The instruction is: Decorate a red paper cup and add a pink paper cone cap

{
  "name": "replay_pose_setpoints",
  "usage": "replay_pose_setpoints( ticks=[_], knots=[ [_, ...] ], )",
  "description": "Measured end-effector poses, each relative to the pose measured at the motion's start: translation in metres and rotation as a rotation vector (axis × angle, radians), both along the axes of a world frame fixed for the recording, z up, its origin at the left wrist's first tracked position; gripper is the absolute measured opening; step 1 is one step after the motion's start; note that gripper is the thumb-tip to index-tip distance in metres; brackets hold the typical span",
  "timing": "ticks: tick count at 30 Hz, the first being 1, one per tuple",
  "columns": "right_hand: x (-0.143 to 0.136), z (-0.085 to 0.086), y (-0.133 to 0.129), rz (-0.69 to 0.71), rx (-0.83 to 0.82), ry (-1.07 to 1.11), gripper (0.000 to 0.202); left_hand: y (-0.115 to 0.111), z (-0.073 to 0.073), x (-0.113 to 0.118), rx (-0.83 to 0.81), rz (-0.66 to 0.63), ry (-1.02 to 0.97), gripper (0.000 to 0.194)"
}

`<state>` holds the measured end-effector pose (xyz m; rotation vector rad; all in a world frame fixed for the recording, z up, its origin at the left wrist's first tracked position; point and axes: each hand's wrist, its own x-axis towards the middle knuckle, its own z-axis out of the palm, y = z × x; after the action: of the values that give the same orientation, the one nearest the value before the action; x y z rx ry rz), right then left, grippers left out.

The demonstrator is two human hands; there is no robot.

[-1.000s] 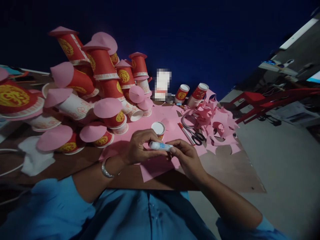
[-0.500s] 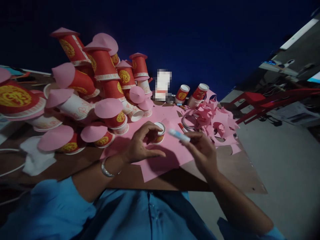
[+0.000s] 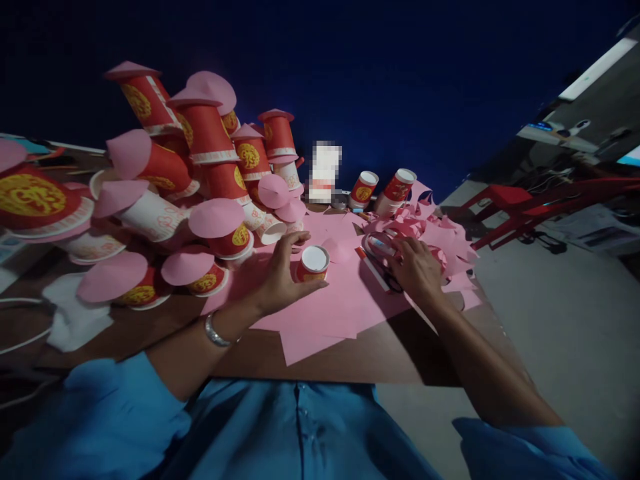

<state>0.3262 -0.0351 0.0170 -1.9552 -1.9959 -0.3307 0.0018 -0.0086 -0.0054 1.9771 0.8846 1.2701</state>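
Note:
A red and gold paper cup [image 3: 314, 264] stands on pink paper sheets [image 3: 320, 320], its white end upward. Around its left side my left hand [image 3: 284, 277] curves, thumb and fingers spread apart. My right hand [image 3: 417, 270] is at the roll of tape [image 3: 375, 248] beside the pink scraps; a white tube [image 3: 384, 245] shows at its fingertips, and I cannot tell if they still grip it. A white strip with a red end [image 3: 373, 268] lies left of that hand. Beyond the cup rests a pale pink cone [image 3: 339, 249].
Many red cups with pink cone tops [image 3: 207, 133] are piled at the left. Two more cups [image 3: 364, 189] stand at the back, near pink paper scraps [image 3: 453, 233]. A white cloth [image 3: 75, 310] lies front left, and a red stool [image 3: 505, 197] is at the right.
My right hand has moved right and away from me with the white tube, from beside the cup to the tape. My left hand has shifted slightly around the cup, which now shows more fully.

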Motion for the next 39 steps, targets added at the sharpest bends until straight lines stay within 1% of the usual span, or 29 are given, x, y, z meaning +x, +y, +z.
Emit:
replay_pose_setpoints(
  ticks=[2, 4, 7, 10, 13, 18, 21, 24, 27, 29, 32, 34, 36, 39],
  knots=[
    [-0.014, 0.001, -0.001, 0.171, 0.055, -0.021, 0.037, 0.000, -0.004, 0.000, -0.069, -0.036, 0.069, 0.093],
    [-0.033, 0.000, 0.002, 0.333, 0.029, -0.034, 0.042, 0.000, -0.005, 0.001, -0.131, -0.056, 0.131, 0.099],
    [-0.059, -0.003, 0.010, 0.415, -0.068, -0.048, 0.050, -0.002, -0.003, 0.002, -0.208, -0.042, 0.198, 0.105],
    [-0.074, -0.006, 0.022, 0.415, -0.152, -0.045, 0.057, -0.002, 0.000, 0.002, -0.263, -0.031, 0.239, 0.109],
    [-0.077, -0.006, 0.032, 0.388, -0.203, -0.026, 0.061, -0.001, 0.002, 0.003, -0.282, -0.020, 0.269, 0.111],
    [-0.081, -0.001, 0.038, 0.299, -0.324, -0.036, 0.063, -0.001, 0.001, 0.004, -0.282, 0.020, 0.304, 0.104],
    [-0.084, 0.002, 0.037, 0.279, -0.345, -0.072, 0.060, 0.000, -0.002, 0.004, -0.243, 0.023, 0.276, 0.098],
    [-0.085, 0.002, 0.035, 0.297, -0.323, -0.084, 0.058, 0.002, -0.005, 0.003, -0.206, 0.012, 0.240, 0.093],
    [-0.083, 0.000, 0.034, 0.295, -0.298, -0.046, 0.058, 0.003, -0.007, 0.002, -0.211, 0.003, 0.225, 0.093],
    [-0.080, -0.001, 0.035, 0.281, -0.262, 0.017, 0.058, 0.003, -0.008, 0.002, -0.212, -0.014, 0.202, 0.095],
    [-0.073, 0.001, 0.037, 0.270, -0.186, 0.178, 0.059, 0.005, -0.009, 0.000, -0.220, -0.055, 0.146, 0.097],
    [-0.067, 0.006, 0.036, 0.295, -0.125, 0.307, 0.059, 0.006, -0.008, -0.001, -0.210, -0.084, 0.070, 0.090],
    [-0.063, 0.013, 0.034, 0.355, -0.043, 0.415, 0.061, 0.008, -0.005, -0.003, -0.160, -0.100, -0.044, 0.079],
    [-0.064, 0.027, 0.025, 0.453, 0.080, 0.481, 0.061, 0.010, 0.003, -0.007, -0.053, -0.057, -0.207, 0.062]
  ],
)
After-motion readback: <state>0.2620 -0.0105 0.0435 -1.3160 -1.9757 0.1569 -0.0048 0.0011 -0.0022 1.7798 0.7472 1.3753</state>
